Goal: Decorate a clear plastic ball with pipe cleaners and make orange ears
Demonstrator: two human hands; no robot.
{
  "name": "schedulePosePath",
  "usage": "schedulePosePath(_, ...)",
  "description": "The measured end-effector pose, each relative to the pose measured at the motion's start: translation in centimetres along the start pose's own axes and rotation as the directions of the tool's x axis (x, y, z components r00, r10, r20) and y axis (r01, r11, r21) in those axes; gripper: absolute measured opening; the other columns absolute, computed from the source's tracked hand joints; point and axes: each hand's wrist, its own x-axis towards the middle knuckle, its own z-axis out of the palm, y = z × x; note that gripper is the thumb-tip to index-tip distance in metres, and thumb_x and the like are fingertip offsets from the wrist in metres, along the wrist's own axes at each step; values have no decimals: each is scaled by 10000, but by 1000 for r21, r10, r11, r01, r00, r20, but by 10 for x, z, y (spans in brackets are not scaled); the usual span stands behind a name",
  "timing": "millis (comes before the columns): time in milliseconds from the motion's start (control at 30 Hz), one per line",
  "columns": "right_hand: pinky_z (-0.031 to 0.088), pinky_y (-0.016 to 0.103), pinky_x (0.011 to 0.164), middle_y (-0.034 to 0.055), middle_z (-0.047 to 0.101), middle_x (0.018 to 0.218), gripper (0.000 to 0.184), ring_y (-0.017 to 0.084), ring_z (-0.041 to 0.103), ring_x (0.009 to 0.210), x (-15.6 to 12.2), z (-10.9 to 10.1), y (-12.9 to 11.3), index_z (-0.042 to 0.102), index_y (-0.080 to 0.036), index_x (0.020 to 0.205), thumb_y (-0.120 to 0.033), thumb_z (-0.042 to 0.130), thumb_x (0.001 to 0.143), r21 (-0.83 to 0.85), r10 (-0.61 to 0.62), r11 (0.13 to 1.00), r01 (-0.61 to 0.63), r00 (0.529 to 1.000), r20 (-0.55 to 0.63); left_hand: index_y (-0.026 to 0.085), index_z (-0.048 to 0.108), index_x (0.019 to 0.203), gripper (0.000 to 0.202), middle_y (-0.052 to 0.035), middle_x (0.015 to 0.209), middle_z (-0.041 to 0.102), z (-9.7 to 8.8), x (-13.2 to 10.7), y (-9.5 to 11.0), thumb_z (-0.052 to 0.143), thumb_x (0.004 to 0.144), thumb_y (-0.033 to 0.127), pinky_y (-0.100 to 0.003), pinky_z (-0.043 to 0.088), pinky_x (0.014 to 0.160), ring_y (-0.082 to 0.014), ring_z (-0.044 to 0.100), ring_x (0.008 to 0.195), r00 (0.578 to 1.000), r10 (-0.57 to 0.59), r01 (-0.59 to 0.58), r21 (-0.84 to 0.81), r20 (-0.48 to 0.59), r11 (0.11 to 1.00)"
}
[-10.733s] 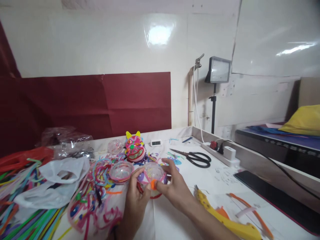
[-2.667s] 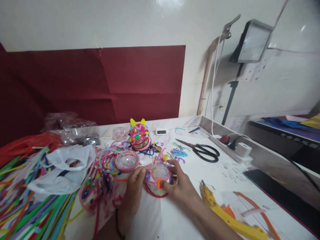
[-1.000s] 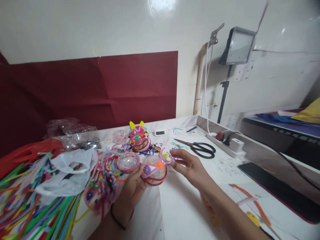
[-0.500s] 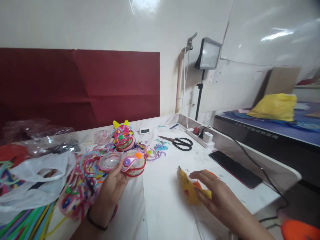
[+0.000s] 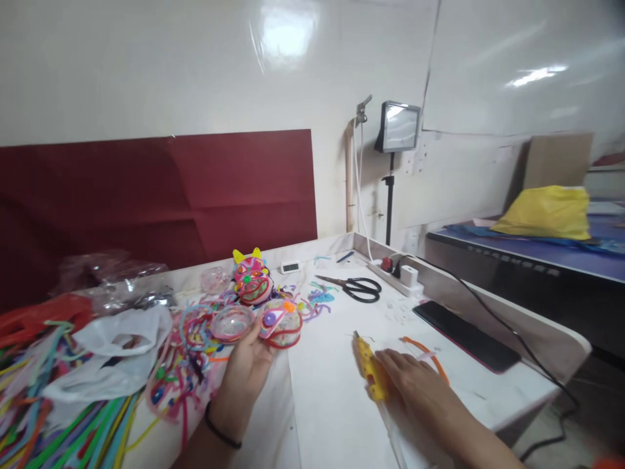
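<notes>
L grip (image 5: 250, 365) holds round clear-plastic face (image 5: 284, 332), round orange nose (image 5: 290, 306) on, ears prob. pending; R grip (image 5: 417, 385) at yellow plastic glue gun (image 5: 372, 372), closure unclear.

No text or number is legible. Pale characters (image 5: 512, 262) run along the edge of a dark-fronted, blue-topped table (image 5: 469, 275), well beyond and to the right of the right hand (image 5: 415, 384), too blurred to read. Beyond the clear, rounded plastic piece with red and pink trim (image 5: 283, 327) gripped by the left hand (image 5: 249, 366), a small white rectangular device (image 5: 290, 267) has a dark display; its marks are too small to tell.
</notes>
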Motion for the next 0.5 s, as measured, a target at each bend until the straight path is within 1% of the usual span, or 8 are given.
schedulePosePath(67,448,338,725,113,654,910,301,256,617,842,1,2,-1,620,-196,969,-56,496,732,16,1,1000,-1,1000,-28,130,606,1122,288,-77,830,745,0,-1,-3,437,900,59,-259,590,589,-158,705,637,1000,10,-10,-10,1,1000)
schedulePosePath(133,442,328,693,112,632,877,289,249,606,796,1,3,-1,612,-176,931,-43,500,701,21,7,1000,-6,998,-55,127,608,1105,275,-71,810,745,-1,-2,-6,432,904,60,-248,588,584,-153,705,640,1000,18,-18,-26,-7,1000)
schedulePosePath(233,451,353,712,118,605,873,358,254,596,791,-2,5,3,602,-151,908,16,460,625,-5,16,1000,-16,994,-109,110,608,1062,255,-52,719,733,-4,-3,-11,399,922,63,-229,582,562,-138,698,607,1000,11,-13,-49,-30,999)
schedulePosePath(300,468,365,743,128,592,946,427,252,601,829,-5,4,6,586,-150,979,25,432,622,18,-5,1000,9,978,-208,111,612,1036,251,-44,693,725,-6,-2,-13,392,926,64,-229,579,550,-132,691,577,1000,2,-4,-65,-29,998)
schedulePosePath(367,493,349,759,135,570,1062,447,246,610,891,-10,-1,5,535,-166,1106,-30,448,689,91,-57,991,94,937,-344,120,616,1025,244,-45,712,726,-8,-1,-15,401,923,65,-234,579,547,-133,691,575,1000,-4,3,-78,-19,997)
schedulePosePath(400,505,337,767,135,558,1109,432,248,610,932,-13,-5,1,502,-176,1160,-94,479,736,137,-89,978,157,911,-404,122,617,1023,241,-47,724,728,-9,-1,-16,405,922,67,-235,579,549,-135,693,586,1000,-8,6,-84,-17,996)
schedulePosePath(467,520,303,757,106,571,1119,386,242,615,961,-18,-17,-12,492,-219,1170,-192,520,786,229,-127,938,259,875,-468,118,615,1023,234,-51,734,728,-10,0,-16,406,926,77,-234,581,559,-139,702,623,1000,-14,12,-95,-21,995)
schedulePosePath(500,524,284,749,93,584,1102,360,237,617,963,-21,-23,-22,500,-233,1158,-208,523,799,296,-120,911,288,870,-478,115,613,1024,234,-52,733,726,-11,0,-16,402,930,83,-235,583,569,-140,704,638,1000,-17,14,-99,-25,995)
